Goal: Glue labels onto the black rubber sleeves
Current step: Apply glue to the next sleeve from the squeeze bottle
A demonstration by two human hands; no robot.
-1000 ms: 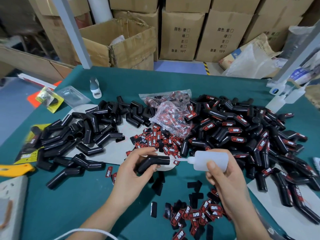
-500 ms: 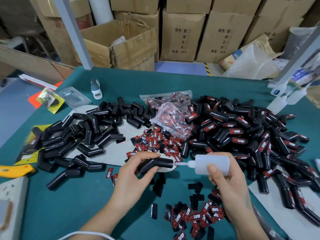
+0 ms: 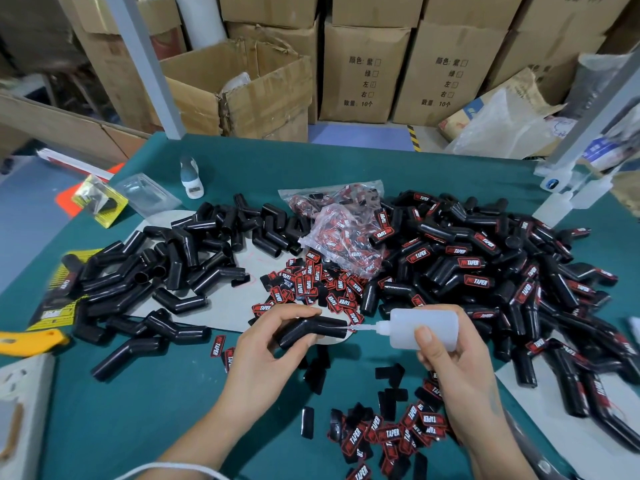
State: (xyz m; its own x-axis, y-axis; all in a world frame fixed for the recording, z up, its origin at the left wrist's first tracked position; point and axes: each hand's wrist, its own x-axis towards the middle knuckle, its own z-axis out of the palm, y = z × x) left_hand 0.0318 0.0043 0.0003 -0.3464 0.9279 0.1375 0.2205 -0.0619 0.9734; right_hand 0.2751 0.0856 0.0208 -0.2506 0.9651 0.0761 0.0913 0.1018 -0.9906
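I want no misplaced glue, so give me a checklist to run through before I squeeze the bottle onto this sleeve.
1. Left hand grips the bent black sleeve: ok.
2. Right hand holds the glue bottle: ok.
3. Nozzle at the sleeve's end: ok.
4. Glue already on the sleeve: cannot tell.
5. Loose labels lie near the hands: ok.
6. Label already on this sleeve: none visible, ok.

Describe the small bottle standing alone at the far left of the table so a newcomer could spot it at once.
Start at the green table and find the pile of unlabelled black sleeves on its left half. Beyond that pile, near the far edge, beside a clear plastic tray, stands the small bottle. It alone is upright, white with a dark band, apart from everything black.
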